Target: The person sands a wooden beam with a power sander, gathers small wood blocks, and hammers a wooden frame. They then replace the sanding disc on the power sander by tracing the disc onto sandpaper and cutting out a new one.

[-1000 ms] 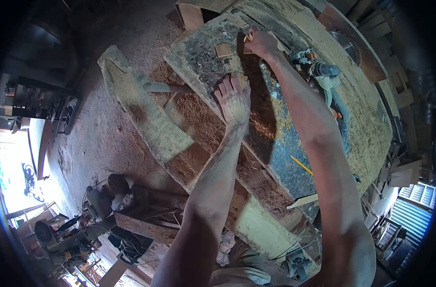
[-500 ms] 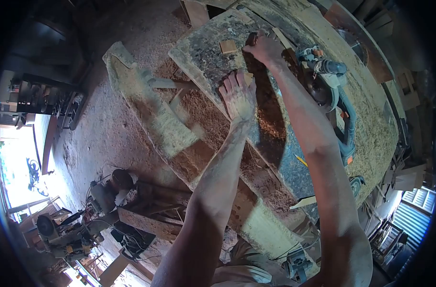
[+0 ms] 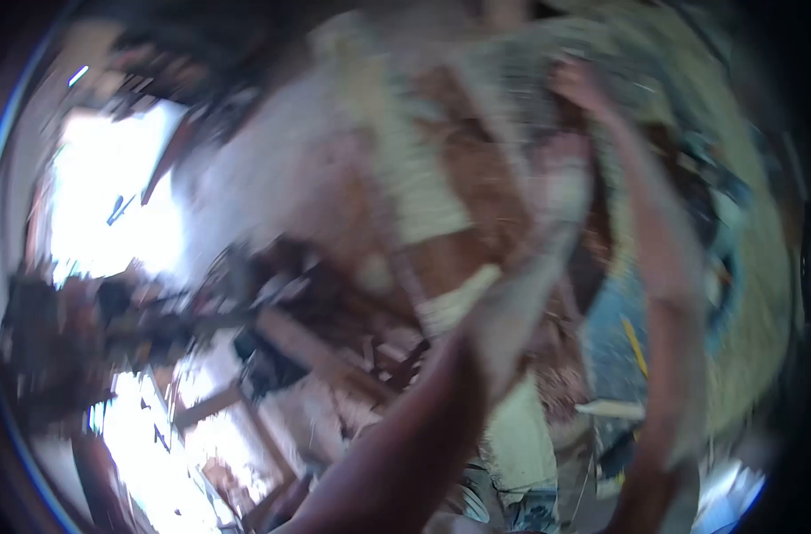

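Motion blurs the whole head view. My left hand lies flat over the near edge of the workbench, its fingers stretched forward but smeared. Farther up, my right hand is closed at the far part of a dark brown strip on the bench. Whatever it grips is too blurred to name. A yellow pencil lies beside my right forearm. To the right of that arm is a power saw with a blue handle, partly smeared.
Sawdust covers the bench top and a pale plank below it on the left. A light wood strip sticks out at the bench's near edge. Machinery and timber clutter stand lower left, near a bright doorway.
My head has turned left, so the bench and both arms appear farther right and the doorway shows more fully. Both hands keep about the same places on the bench.
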The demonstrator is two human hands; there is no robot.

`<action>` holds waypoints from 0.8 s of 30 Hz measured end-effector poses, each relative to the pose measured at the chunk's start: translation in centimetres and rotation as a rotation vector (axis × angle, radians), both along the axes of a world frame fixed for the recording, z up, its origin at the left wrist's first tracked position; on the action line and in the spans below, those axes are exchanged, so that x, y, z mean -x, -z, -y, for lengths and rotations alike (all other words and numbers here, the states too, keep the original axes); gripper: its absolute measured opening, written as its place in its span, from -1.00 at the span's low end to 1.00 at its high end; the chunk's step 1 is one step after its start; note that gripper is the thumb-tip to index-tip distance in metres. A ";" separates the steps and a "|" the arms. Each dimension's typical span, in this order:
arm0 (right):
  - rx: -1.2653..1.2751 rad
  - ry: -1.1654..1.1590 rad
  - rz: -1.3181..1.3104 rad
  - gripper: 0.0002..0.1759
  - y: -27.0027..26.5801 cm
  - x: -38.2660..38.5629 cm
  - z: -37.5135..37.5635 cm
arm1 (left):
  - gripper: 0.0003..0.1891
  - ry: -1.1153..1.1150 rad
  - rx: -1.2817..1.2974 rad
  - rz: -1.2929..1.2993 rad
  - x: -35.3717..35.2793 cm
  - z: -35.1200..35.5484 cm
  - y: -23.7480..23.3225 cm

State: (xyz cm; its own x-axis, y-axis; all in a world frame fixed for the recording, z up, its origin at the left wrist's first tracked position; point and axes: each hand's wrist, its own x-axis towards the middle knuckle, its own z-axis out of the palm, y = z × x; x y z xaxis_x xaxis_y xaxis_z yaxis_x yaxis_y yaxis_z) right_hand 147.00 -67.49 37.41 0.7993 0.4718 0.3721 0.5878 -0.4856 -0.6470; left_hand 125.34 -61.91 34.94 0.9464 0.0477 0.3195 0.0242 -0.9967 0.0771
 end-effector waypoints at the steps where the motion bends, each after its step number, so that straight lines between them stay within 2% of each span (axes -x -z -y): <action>1: -0.067 -0.239 -0.168 -0.71 3.2 -2.7 -0.2 | -0.47 0.003 -0.007 -0.003 -0.5 0.6 1.6; 3: 0.121 -0.210 -0.052 -0.59 6.4 -6.6 0.0 | -0.36 0.008 -0.021 0.008 -2.1 0.3 5.4; 4: 0.186 -0.100 -0.136 -0.55 6.4 -7.5 0.1 | -0.30 0.010 -0.029 0.002 -2.7 0.0 6.2; 5: 0.292 0.007 -0.113 -0.60 6.9 -8.0 1.0 | -0.25 0.017 -0.024 -0.002 -3.5 0.3 7.5; 6: 0.403 0.110 -0.097 -0.65 4.3 -6.2 0.5 | -0.19 0.040 -0.028 -0.006 -3.8 0.6 8.2; 8: 0.290 0.144 0.007 -0.68 5.9 -6.5 1.7 | -0.23 0.063 0.128 0.026 -2.3 0.3 4.1; 11: 0.442 0.160 -0.052 -0.62 2.8 -5.0 1.5 | -0.30 0.066 0.249 0.075 -1.5 0.2 2.0; 13: 0.584 0.133 -0.024 -0.62 3.2 -5.1 2.0 | -0.34 0.052 0.244 0.128 -1.2 -0.1 1.2; 14: 0.333 0.150 -0.071 -0.65 3.9 -4.5 2.6 | -0.36 0.041 0.229 0.161 -1.1 -0.2 0.9; 16: -0.162 0.181 -0.167 -0.69 8.8 -4.9 6.4 | -0.38 0.019 0.265 0.181 -1.0 -0.2 0.2; 17: 0.038 0.187 -0.271 -0.65 8.9 -5.4 8.6 | -0.40 0.014 0.319 0.171 -1.3 -0.2 -0.3; 18: 0.256 0.171 -0.359 -0.61 6.7 -4.2 9.6 | -0.43 0.006 0.357 0.189 -1.4 0.0 -0.2; 20: 0.251 0.301 -0.538 -0.68 1.6 0.4 9.7 | -0.51 -0.018 0.415 0.260 -1.5 0.2 0.2; 21: 0.254 0.372 -0.621 -0.69 -0.6 2.3 10.8 | -0.52 -0.038 0.402 0.394 -1.8 0.0 1.2; 23: -0.225 0.220 -0.661 -0.70 -1.1 8.6 10.9 | -0.55 -0.035 0.534 0.472 -2.3 0.4 1.7; 24: -0.402 0.211 -0.693 -0.69 -3.9 12.8 9.6 | -0.58 0.002 0.722 0.422 -0.7 -0.3 0.0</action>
